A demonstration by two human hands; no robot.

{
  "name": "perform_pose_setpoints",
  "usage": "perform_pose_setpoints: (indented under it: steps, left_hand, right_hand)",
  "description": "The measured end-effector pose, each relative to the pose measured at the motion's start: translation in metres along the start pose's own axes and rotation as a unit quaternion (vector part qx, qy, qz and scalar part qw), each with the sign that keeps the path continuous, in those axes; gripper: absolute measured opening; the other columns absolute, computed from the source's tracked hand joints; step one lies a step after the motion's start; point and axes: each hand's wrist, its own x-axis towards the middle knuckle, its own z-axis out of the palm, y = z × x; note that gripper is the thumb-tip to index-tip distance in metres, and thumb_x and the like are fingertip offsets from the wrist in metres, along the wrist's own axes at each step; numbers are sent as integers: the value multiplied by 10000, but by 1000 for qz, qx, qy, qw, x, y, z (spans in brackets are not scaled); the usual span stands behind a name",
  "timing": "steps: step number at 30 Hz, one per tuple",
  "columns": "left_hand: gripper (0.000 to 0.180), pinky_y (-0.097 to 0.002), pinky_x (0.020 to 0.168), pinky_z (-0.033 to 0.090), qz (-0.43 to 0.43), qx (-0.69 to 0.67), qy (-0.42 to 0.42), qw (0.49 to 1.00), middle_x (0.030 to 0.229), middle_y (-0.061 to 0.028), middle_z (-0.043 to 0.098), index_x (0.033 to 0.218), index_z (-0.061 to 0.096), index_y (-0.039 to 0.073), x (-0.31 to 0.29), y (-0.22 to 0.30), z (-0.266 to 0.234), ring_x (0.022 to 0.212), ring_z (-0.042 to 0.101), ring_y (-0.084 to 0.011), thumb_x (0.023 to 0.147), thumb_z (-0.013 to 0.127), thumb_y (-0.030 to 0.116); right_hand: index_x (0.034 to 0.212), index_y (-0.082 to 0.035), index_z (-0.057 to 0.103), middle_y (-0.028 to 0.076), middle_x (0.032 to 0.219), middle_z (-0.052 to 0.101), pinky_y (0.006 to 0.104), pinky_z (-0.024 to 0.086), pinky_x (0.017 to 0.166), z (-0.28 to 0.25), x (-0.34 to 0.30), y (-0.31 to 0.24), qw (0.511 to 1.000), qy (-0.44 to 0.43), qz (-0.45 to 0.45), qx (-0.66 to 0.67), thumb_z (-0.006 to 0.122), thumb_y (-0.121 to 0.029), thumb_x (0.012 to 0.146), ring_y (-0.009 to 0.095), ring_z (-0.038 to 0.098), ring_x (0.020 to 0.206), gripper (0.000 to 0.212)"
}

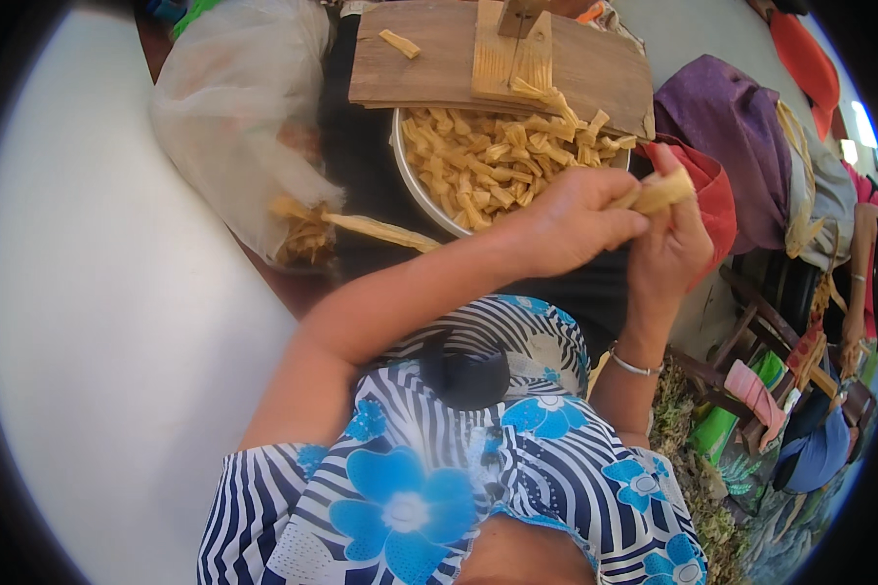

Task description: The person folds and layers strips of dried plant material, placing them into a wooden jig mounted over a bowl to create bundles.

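Both hands meet over the lap, at about 2 o'clock in the frame, closed around one pale yellow strip (658, 192) of what looks like dried, fibrous stuff (can't tell exactly what it is). The left hand (571, 219) is curled over the near end, knuckles up, fingers wrapped tight. The right hand (668, 244) pinches the other end from below, with the wrist bent back and a thin bangle (632, 367) on it. My guess is the two-handed grip is for working or snapping the strip, since it's held right next to the metal bowl (415, 180) at 12 o'clock, which is heaped with short cut pieces (502, 156) of the same colour, an easy drop.

A wooden board (429, 58) lies across the far rim of the bowl, with a few pieces resting on it, probably there as a cutting surface. At 10 o'clock a clear plastic bag (239, 107) sits with longer strips poking out of its bottom, within easy reach of the left arm. That forearm crosses the body diagonally, elbow low.
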Motion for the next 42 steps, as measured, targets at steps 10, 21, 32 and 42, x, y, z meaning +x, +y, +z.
perform_pose_setpoints:
  steps: [10,21,32,42]
  left_hand:
    - [307,-389,708,493,200,526,113,819,945,-113,623,1081,616,73,-23,-35,-51,847,612,-334,790,551,0]
    - [276,-376,895,442,205,393,33,896,1073,-178,573,1091,573,-23,-13,-15,-59,1042,533,-377,832,547,70]
    - [237,-271,540,400,-130,-25,157,979,630,-32,504,921,582,1,-21,-31,-48,580,467,-105,975,484,210]
    - [65,-427,566,464,155,603,165,765,707,-102,612,858,551,61,-54,-14,-68,705,626,-324,874,557,124]
  right_hand:
    - [939,-2,670,0,784,600,251,422,619,41,-28,42,903,-262,263,219,593,-243,943,82,502,672,253]
    - [1054,12,667,75,1213,588,290,423,947,46,-18,22,922,-213,169,277,589,-96,915,166,561,1068,192]
    - [869,14,685,154,1185,575,351,412,950,50,-5,16,998,-51,-12,22,642,-29,810,276,525,1104,85]
    - [1194,21,578,99,1098,605,255,483,798,41,26,29,961,-140,146,189,609,-168,906,112,577,926,346]
